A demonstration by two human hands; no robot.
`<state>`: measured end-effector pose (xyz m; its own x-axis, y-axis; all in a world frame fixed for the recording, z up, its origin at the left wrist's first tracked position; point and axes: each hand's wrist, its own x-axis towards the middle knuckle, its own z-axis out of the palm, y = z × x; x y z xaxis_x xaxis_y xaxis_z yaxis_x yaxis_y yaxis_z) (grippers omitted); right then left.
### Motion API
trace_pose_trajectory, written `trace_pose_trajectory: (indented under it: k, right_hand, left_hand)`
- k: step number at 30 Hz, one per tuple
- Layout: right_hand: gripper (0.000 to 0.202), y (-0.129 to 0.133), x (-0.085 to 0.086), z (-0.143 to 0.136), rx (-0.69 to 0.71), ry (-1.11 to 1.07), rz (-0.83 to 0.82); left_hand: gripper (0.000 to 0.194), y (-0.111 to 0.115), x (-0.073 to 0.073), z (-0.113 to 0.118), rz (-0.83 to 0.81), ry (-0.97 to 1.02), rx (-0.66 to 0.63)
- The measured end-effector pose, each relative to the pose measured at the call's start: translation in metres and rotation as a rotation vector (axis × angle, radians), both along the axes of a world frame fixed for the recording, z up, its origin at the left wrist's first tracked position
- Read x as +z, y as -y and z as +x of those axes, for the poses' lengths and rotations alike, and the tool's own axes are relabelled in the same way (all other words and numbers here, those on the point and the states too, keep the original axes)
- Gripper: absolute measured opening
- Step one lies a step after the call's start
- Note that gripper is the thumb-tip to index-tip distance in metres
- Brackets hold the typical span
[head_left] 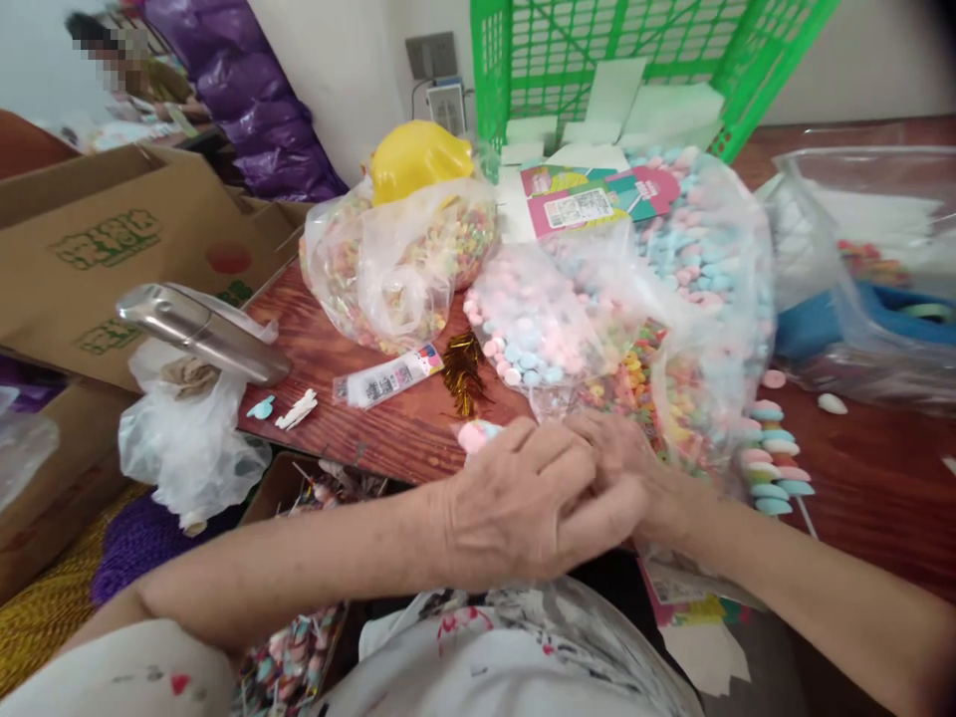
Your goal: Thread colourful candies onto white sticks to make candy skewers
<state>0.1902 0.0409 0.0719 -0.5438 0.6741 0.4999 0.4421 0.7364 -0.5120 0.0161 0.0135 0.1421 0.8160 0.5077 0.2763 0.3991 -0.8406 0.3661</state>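
Overlapping near the front edge of the table (380, 428), the left hand (534, 498) crosses in front of the right hand (616, 448), both with fingers curled in narrow; their grip is hidden, so I cannot tell what either holds. A pink-and-white candy piece (478, 435) pokes out just beyond the left knuckles, and a hard squeeze or a slip of those curled fingers could crack it or drop it. To the right of the right hand, beside the forearm, lie candy skewers (773, 463); an outward swing of that elbow might roll them or catch a stick. Just beyond the right hand sits a clear bag of ring candies (657, 383), and dragging its slack film could spill some. Past both hands, a smaller bag (523, 314) and a bulging larger bag (706, 234) contain pink and blue button candies, while farther off to the left another bag (395, 264) is full of multicoloured pieces. Beyond these, a green plastic crate (493, 60) holds white cards (616, 95). Below the left forearm, a cardboard box (274, 486) is packed with stick candies (299, 637). Well left of the left hand, a steel flask (205, 334) near the table edge could topple if bumped.
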Motion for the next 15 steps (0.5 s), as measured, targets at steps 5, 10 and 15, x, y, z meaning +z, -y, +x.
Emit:
trace_pose_trajectory:
  k: [5, 10, 15]
  right_hand:
    - [0.020, 0.004, 0.024, -0.007, -0.165, -0.146, 0.071]
    - [0.023, 0.025, 0.030, -0.013, -0.010, -0.114, 0.255]
    - [0.026, 0.024, 0.009, -0.011, 0.024, -0.061, 0.261]
  left_hand:
    - [0.017, 0.003, -0.053, -0.002, -0.354, 0.317, 0.122]
    - [0.033, -0.019, -0.047, -0.018, -1.223, 0.942, 0.450]
    - [0.007, -0.021, -0.016, -0.028, -1.258, 0.967, 0.308]
